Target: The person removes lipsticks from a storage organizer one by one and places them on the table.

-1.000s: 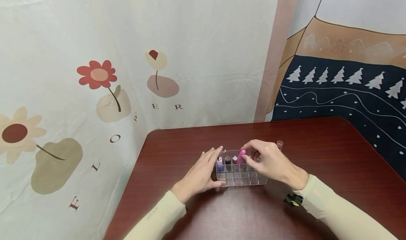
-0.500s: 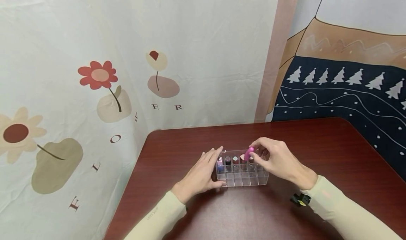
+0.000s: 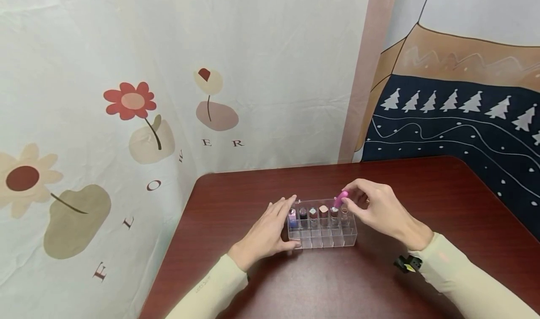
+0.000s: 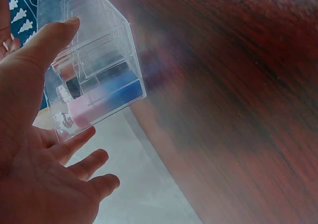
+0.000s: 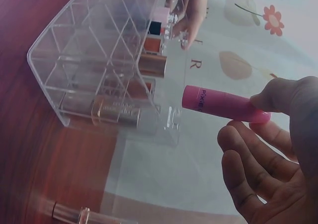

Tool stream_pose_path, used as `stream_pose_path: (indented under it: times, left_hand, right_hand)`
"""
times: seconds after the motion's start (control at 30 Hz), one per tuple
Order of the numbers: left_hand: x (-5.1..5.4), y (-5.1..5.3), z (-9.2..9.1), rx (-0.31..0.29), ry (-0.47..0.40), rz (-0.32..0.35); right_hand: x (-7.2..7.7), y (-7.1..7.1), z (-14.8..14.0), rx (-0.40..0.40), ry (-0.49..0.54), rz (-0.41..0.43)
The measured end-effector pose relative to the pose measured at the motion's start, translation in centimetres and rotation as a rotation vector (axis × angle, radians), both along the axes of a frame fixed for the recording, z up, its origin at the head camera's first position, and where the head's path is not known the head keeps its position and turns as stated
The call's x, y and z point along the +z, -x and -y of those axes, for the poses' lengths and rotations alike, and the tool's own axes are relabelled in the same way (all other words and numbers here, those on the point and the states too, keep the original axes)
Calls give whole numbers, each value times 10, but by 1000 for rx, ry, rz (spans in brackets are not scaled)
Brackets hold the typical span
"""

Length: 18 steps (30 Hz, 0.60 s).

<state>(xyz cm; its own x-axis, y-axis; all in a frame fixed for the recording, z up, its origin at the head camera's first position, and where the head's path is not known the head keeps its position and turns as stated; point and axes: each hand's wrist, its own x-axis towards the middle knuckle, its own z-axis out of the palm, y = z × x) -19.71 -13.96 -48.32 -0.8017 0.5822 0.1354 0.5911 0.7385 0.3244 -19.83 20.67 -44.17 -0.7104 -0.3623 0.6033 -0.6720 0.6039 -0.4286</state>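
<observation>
A clear plastic lipstick organizer (image 3: 322, 240) with rows of compartments stands on the table. Its back row holds several lipsticks, among them a pink-and-blue one (image 4: 102, 102) at the left end. My left hand (image 3: 266, 227) grips that left end, thumb at the front and index finger at the back; its other fingers are spread. Between thumb and fingers, my right hand (image 3: 381, 211) pinches a pink lipstick (image 5: 218, 103) with dark lettering. This lipstick is tilted, above the right part of the back row and apart from the organizer in the right wrist view.
A clear tube (image 5: 82, 215) lies or stands on the table beside the organizer's right end; the head view hides it behind my right hand. The dark red wooden table (image 3: 303, 286) meets a flower-printed cloth (image 3: 274, 75) at the back.
My right hand has moved rightward along the back row with the pink lipstick, uncovering lipsticks at the right end. The left hand and the organizer have stayed put.
</observation>
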Motion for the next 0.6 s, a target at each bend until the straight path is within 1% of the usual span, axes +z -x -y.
stream_pose_path:
  times: [0.13, 0.6]
  left_hand:
    - [0, -1, 0, 2, 1, 7]
    - [0, -1, 0, 4, -2, 15]
  right_hand:
    - [2, -1, -5, -17, 6, 20]
    - [4, 1, -21, -72, 12, -8]
